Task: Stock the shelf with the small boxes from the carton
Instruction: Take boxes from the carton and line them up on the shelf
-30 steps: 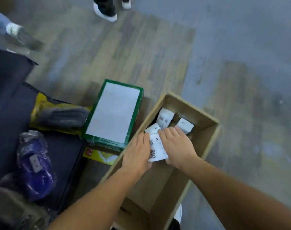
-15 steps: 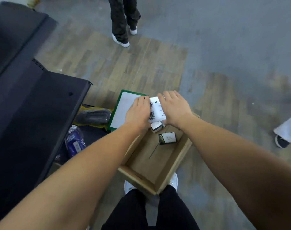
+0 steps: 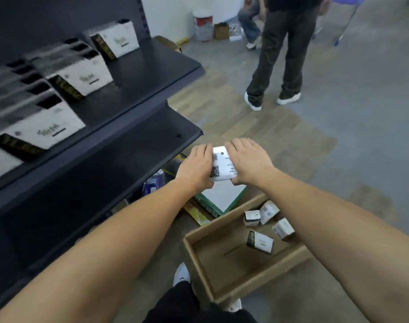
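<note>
A stack of small white boxes (image 3: 222, 165), barcode and QR code facing up, is clamped between my left hand (image 3: 195, 165) and my right hand (image 3: 249, 163), held in the air above the floor. Below and to the right stands the open brown carton (image 3: 200, 250) with several small boxes (image 3: 260, 241) loose at its far end. The dark shelf (image 3: 133, 73) rises at the left; several white boxes with black ends (image 3: 82, 78) stand on its upper board. The lower board (image 3: 138, 138) lies just left of my hands.
A green-edged white box (image 3: 224, 198) and yellow packets (image 3: 196, 212) lie on the floor beside the carton, with a blue bag (image 3: 152, 183) under the shelf. A person in dark trousers (image 3: 282, 54) stands ahead on the floor. My own shoe (image 3: 181, 273) is by the carton.
Both hands have lifted the stack of small boxes out of the carton and up toward the shelf. My view has risen, bringing the stocked shelf into sight.
</note>
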Motion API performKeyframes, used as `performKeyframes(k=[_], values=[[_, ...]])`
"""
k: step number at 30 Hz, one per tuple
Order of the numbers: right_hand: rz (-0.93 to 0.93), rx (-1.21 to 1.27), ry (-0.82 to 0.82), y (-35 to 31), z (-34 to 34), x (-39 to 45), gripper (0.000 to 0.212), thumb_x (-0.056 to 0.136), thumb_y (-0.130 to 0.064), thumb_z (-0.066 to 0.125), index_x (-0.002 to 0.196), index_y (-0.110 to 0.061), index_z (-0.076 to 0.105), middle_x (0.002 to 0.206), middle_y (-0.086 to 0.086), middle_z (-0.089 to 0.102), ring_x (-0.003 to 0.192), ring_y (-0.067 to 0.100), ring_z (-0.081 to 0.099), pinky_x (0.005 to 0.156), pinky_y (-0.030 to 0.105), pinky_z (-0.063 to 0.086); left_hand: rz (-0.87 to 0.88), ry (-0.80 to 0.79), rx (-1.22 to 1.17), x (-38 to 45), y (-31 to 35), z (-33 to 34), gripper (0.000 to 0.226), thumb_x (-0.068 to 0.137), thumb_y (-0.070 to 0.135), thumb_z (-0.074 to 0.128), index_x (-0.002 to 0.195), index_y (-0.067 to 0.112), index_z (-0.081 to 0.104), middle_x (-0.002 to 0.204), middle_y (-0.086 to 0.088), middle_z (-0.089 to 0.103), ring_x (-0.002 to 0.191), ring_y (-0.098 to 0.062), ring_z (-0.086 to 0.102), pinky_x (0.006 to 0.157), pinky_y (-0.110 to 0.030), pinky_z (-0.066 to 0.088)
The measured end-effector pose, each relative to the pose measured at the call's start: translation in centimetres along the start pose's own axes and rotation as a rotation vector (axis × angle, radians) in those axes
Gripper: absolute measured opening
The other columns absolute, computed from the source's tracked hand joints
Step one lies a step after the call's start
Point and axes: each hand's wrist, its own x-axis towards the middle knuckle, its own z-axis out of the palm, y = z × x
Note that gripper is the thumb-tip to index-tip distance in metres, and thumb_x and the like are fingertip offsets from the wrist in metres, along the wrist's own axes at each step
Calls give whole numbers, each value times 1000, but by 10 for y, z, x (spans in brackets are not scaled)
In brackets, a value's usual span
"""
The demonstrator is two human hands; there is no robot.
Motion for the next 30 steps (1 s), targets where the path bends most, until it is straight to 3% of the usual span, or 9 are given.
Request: performKeyframes(k=[5, 8, 11, 13, 15, 18, 20, 24, 30], values=[[-195, 17, 27, -40, -43, 36, 84, 56, -57, 80, 119, -16, 42, 113, 3, 49, 105, 23, 49, 88, 32, 40, -127, 44, 96, -47, -30, -40, 105, 81, 44, 71, 152, -3, 9, 152, -17, 23, 143, -32, 18, 118, -36, 20], [-271, 174, -95, -69, -71, 60, 76, 52, -62, 76, 108, -23, 43, 105, -2, 50, 96, 19, 49, 79, 33, 47, -183, 54, 303, -81, -49, -52, 107, 80, 45, 72, 153, 4, 6, 160, -18, 10, 148, -36, 9, 120, -45, 17], [-364, 365, -315, -96, -104, 78, 63, 58, -55, 76, 106, -23, 51, 102, -1, 59, 91, 21, 57, 72, 33, 51, -226, 149, 382, -109, -76, -59, 93, 69, 44, 82, 140, 10, 32, 146, -13, 40, 133, -35, 41, 95, -45, 50], [-433, 292, -305, -111, -120, 84, 91, 60, -61, 77, 134, -19, 45, 129, 5, 54, 115, 26, 53, 94, 40, 50, -307, 191, 264, -121, -94, -72, 72, 69, 39, 80, 126, 17, 43, 128, -2, 52, 114, -25, 53, 74, -39, 55], [-491, 43, -140, -130, -125, 80, 116, 59, -70, 76, 149, -16, 27, 143, 5, 41, 130, 27, 40, 105, 41, 41, -447, 134, -21, -127, -111, -94, 59, 65, 38, 78, 116, 23, 50, 111, 4, 58, 98, -19, 58, 74, -39, 53], [-509, -49, 57, -163, -121, 73, 79, 65, -47, 81, 126, -20, 40, 122, 2, 50, 110, 24, 50, 80, 36, 43, -474, -119, -365, -134, -135, -123, 45, 63, 29, 81, 100, 21, 59, 93, 5, 64, 86, -18, 62, 73, -34, 51], [-484, 101, -23, -171, -125, 78, 62, 62, -38, 82, 109, -25, 44, 106, -3, 53, 95, 21, 54, 71, 33, 44, -409, -170, -337, -141, -143, -132, 49, 64, 33, 82, 105, 21, 57, 98, 5, 62, 89, -17, 61, 75, -35, 51], [-428, 327, -210, -163, -139, 90, 64, 52, -35, 88, 103, -32, 48, 96, -11, 58, 88, 13, 58, 77, 34, 53, -321, -104, -138, -153, -150, -134, 82, 58, 54, 84, 123, 27, 43, 113, 12, 54, 99, -12, 54, 82, -37, 48], [-390, 398, -292, -174, -146, 88, 63, 54, -36, 87, 102, -35, 46, 97, -14, 59, 87, 8, 59, 74, 28, 52, -292, -93, -220, -156, -169, -137, 69, 58, 40, 90, 112, 23, 49, 107, 5, 60, 96, -18, 57, 84, -38, 50]])
